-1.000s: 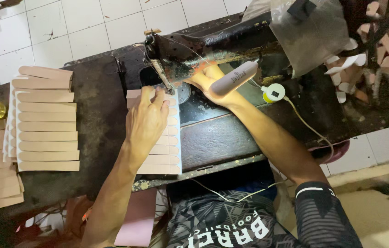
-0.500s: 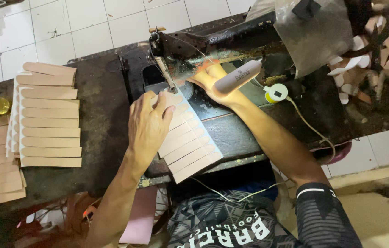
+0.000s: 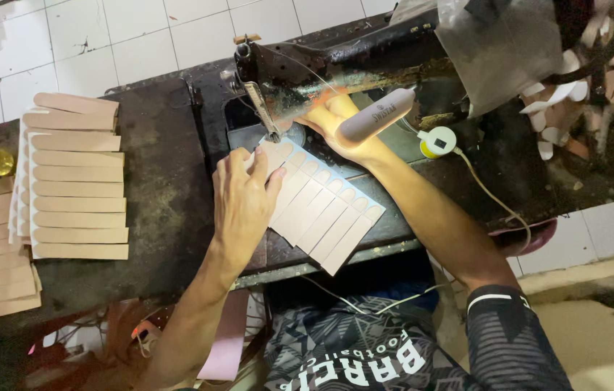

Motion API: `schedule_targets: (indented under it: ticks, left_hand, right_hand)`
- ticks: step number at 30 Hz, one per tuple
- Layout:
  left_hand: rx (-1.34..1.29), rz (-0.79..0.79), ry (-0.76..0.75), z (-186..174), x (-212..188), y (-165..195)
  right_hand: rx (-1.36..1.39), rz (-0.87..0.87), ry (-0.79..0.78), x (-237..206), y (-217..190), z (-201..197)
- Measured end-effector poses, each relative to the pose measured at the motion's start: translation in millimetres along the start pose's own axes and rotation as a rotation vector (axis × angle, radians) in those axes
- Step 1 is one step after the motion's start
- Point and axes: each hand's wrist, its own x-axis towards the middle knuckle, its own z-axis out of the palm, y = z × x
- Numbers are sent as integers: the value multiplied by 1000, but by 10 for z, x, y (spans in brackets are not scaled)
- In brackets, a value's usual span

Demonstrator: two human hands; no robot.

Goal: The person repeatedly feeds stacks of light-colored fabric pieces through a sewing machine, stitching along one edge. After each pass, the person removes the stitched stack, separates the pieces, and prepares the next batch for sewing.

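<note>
Fan of pale tan strips [image 3: 321, 210], overlapped like shingles, each with a rounded end. It lies flat and skewed diagonally on the dark bench [image 3: 162, 181], its upper end at the sewing machine's needle [image 3: 272, 129], its lower end overhanging the front edge.

A fanned sheet of pale overlapping leather strips [image 3: 321, 210] lies on the dark worn counter [image 3: 162, 181], its far end under the black sewing machine [image 3: 336, 65]. The left hand [image 3: 245, 203] rests on its left part; the right hand [image 3: 336, 119] lies behind it. A stack of tan strips [image 3: 75, 181] lies far left.
</note>
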Motion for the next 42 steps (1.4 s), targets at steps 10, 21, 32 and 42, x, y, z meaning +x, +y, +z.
schedule_targets:
  ticks: [10, 21, 32, 42]
  left_hand:
    - [-270, -171, -264, -98, 63, -28]
    - [-440, 133, -53, 95, 63, -307]
    - [-433, 51, 13, 164, 91, -165]
    - [-435, 171, -79, 60, 152, -399]
  right_hand:
    - [-162, -21, 22, 13, 162, -141]
    - [-227, -44, 46, -14, 71, -66]
    - [-341, -18, 160, -20, 196, -144]
    - [-52, 44, 160, 0, 258, -164]
